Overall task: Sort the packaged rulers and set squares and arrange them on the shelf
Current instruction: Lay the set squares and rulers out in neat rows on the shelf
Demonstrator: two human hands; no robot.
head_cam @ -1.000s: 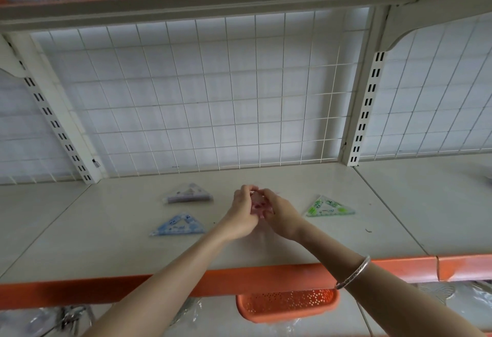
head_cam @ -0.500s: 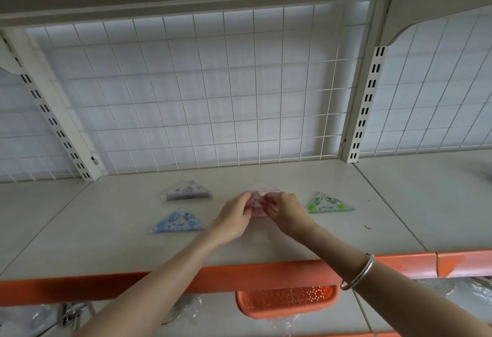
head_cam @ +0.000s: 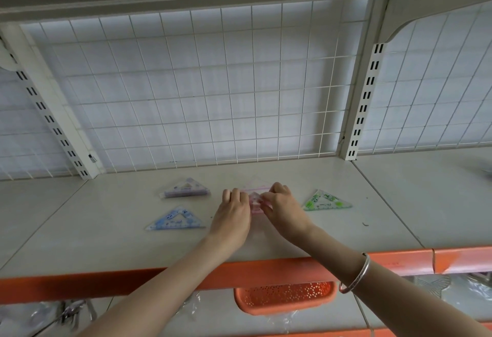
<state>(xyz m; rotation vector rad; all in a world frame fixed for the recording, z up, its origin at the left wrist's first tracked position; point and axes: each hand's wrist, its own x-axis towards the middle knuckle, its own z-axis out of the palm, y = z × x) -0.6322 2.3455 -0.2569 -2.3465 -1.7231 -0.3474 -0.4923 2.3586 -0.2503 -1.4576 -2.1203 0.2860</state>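
The pink set square (head_cam: 254,200) is being pinched by fingers of the left hand (head_cam: 234,212) and right hand (head_cam: 283,210), with open shelf (head_cam: 269,250) at 6 o'clock.

Both bare forearms reached forward from the lower edge and converged. The left hand (head_cam: 234,214) and right hand (head_cam: 283,208) sat side by side, backs up, knuckles nearly touching. Left fingers were curled over the left part of the pink set square packet (head_cam: 255,201); right fingers were bent and pinching its right part, with the thumbs mostly hidden.
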